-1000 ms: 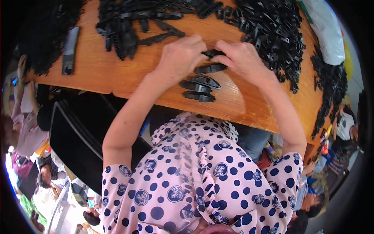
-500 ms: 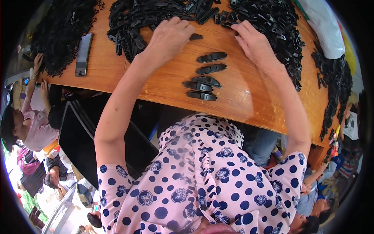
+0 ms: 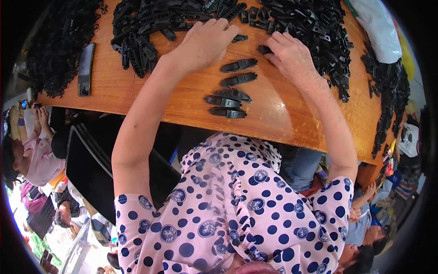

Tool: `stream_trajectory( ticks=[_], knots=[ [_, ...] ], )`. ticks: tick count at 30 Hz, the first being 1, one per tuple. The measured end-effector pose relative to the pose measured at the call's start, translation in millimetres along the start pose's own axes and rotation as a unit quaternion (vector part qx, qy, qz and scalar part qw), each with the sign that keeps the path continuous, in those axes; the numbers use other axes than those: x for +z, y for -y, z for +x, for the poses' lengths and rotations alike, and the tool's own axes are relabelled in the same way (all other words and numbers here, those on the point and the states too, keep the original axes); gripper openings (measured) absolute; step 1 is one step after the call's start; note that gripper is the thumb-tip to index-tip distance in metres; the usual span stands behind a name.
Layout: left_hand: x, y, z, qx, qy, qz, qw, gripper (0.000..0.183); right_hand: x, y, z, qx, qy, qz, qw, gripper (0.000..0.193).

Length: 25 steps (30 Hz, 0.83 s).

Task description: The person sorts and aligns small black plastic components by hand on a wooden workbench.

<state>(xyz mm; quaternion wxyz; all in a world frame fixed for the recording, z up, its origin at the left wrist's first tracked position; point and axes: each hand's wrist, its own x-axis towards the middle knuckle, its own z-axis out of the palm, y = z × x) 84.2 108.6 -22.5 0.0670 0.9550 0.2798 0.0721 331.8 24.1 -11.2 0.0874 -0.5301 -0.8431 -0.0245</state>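
My left hand [image 3: 205, 45] curls its fingers over a long black plastic part [image 3: 240, 38]; only that part's right end shows, and the thumb is hidden. Between the thumb and fingers of my right hand [image 3: 291, 55] is a small dark block-like plastic piece [image 3: 263, 49]. The two hands are apart, with a narrow gap between their pieces. Nearer to me, several long black plastic parts [image 3: 238, 79] with tapered ends lie crosswise in a rough column on the wooden table [image 3: 182, 107].
A heap of long black parts [image 3: 146, 18] lies beyond my left hand, and a pile of smaller black pieces [image 3: 315, 27] beyond my right. A phone [image 3: 86, 68] lies left beside another dark heap [image 3: 59, 45]. A white bag [image 3: 378, 32] sits far right. Other people sit around.
My right hand has come away from the edge of the small-piece pile, now with a small block in its fingers. My left hand has shifted slightly right relative to the table. The whole view has shifted a little.
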Motion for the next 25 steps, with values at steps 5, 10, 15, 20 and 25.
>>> stream_trajectory(
  ticks=[5,10,15,20,25],
  knots=[
    [-15.6,-2.0,-51.4,-0.083,-0.174,-0.080,0.978,0.041,0.5,-1.1,3.5,0.015,0.006,0.020,1.000,0.025],
    [-10.8,-13.3,-74.7,-0.134,-0.114,-0.120,0.977,0.037,1.1,5.0,5.8,0.047,-0.007,0.171,0.984,0.023],
    [7.9,-14.2,-60.1,-0.074,-0.137,-0.182,0.971,0.034,2.3,25.4,5.8,-0.046,0.059,0.237,0.969,0.024],
    [16.0,-31.7,-33.0,-0.089,-0.130,-0.240,0.958,0.028,-7.2,27.3,-7.9,-0.009,0.100,0.226,0.969,0.022],
    [12.1,-19.7,-15.6,-0.031,-0.030,-0.189,0.981,0.033,0.0,15.7,-23.7,0.100,0.091,0.213,0.968,0.023]
  ],
)
